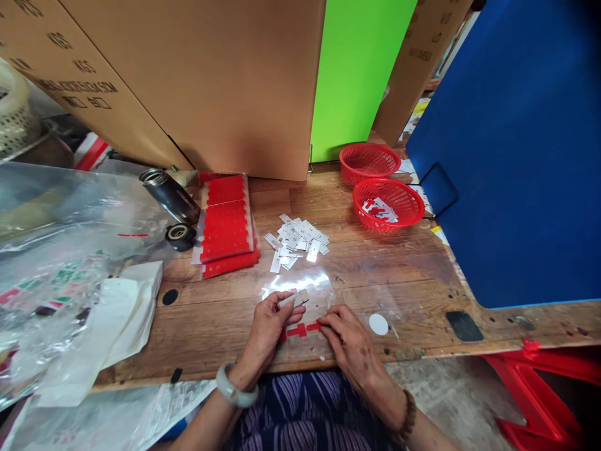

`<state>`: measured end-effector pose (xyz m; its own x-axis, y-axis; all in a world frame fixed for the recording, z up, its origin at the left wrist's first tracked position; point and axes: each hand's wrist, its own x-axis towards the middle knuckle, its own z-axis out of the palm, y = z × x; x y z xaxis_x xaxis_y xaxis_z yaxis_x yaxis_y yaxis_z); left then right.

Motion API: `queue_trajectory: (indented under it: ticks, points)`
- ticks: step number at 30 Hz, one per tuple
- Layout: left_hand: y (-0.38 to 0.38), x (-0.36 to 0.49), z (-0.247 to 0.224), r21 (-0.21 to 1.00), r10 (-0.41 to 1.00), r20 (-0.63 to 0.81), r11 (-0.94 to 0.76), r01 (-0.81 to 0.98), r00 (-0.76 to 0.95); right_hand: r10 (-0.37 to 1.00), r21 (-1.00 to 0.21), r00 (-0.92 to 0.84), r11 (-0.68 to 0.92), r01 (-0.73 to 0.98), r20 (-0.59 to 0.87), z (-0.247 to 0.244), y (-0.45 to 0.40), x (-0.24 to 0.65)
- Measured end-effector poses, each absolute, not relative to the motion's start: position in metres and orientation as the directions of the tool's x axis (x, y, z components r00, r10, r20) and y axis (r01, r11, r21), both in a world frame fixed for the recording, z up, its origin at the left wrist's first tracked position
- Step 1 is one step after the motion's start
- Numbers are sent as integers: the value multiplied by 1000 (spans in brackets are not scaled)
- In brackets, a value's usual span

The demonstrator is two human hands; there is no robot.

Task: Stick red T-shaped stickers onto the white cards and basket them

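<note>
My left hand (pixel 271 329) is closed on a small flat metal plate (pixel 300 297), gripped between thumb and fingers above the table. Below and to the right, my right hand (pixel 350 338) pinches the end of a red sticker (pixel 313 326) on a clear plastic sheet (pixel 300 351). Another T-shaped red sticker (pixel 297 331) lies on the sheet between my hands. Past my hands, several similar metal plates (pixel 295 241) lie in a loose pile. Stacked sheets of red stickers (pixel 226 219) rest left of that pile.
Two red baskets (pixel 413 216) stand at the back right, the nearer holding plates with red pieces. An open dark flask (pixel 171 197) leans at the left by its cap (pixel 180 236). Cardboard (pixel 211 81) and a blue panel (pixel 516 156) wall the table. Plastic bags (pixel 61 250) cover the left.
</note>
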<state>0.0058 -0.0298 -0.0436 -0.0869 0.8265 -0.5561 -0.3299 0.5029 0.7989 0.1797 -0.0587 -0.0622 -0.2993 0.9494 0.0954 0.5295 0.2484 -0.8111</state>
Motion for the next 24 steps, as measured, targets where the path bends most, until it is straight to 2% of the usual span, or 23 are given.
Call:
queue_trajectory:
  ticks: [7,12,15,20,24]
  points:
    - [-31,7,-44,808,823,-558,508,-298,-111,943,-795,-331,180,579,-27,-47,-50,179]
    - [-30,8,-44,815,829,-549,502,-290,-106,888,-853,-454,185,488,-67,-41,-48,192]
    - [-29,7,-43,810,826,-555,511,-289,-94,864,-911,-495,125,392,-94,-40,-45,199]
    - [-28,4,-38,742,789,-614,571,-351,-15,910,-954,-381,-47,295,-163,-33,-36,199]
    - [-30,4,-29,676,755,-651,623,-395,76,958,-938,-260,-26,345,-122,-25,-29,193]
